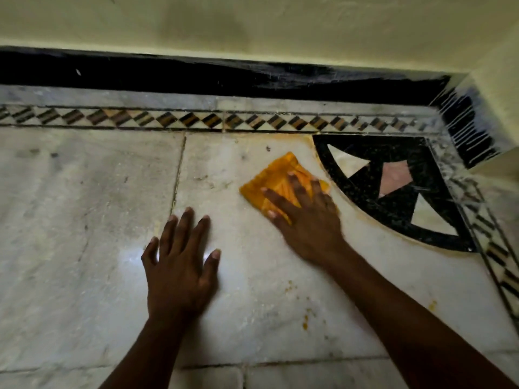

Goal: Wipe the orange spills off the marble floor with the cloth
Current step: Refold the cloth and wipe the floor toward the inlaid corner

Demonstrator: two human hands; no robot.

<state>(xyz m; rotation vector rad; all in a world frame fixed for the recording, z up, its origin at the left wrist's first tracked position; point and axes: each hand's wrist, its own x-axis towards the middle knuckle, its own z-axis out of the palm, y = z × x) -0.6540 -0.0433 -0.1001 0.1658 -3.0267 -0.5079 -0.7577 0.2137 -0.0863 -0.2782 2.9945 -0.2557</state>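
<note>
An orange-stained cloth [276, 178] lies flat on the white marble floor [84, 192], beside the black quarter-circle inlay. My right hand [306, 217] presses down on the cloth with spread, straight fingers and covers its near half. My left hand [179, 265] rests flat on the bare marble to the left, fingers spread, holding nothing. Small orange spills [304, 322] dot the floor between my forearms, with another orange spot [432, 304] near the right border. A faint orange smear [280, 137] runs along the patterned strip above the cloth.
A black inlay [393, 189] with pale triangles fills the corner at right. A diamond-patterned border strip [196, 119] runs along the back and down the right side. Behind it rise a black skirting [196, 77] and a yellowish wall [252, 21], meeting another wall at right.
</note>
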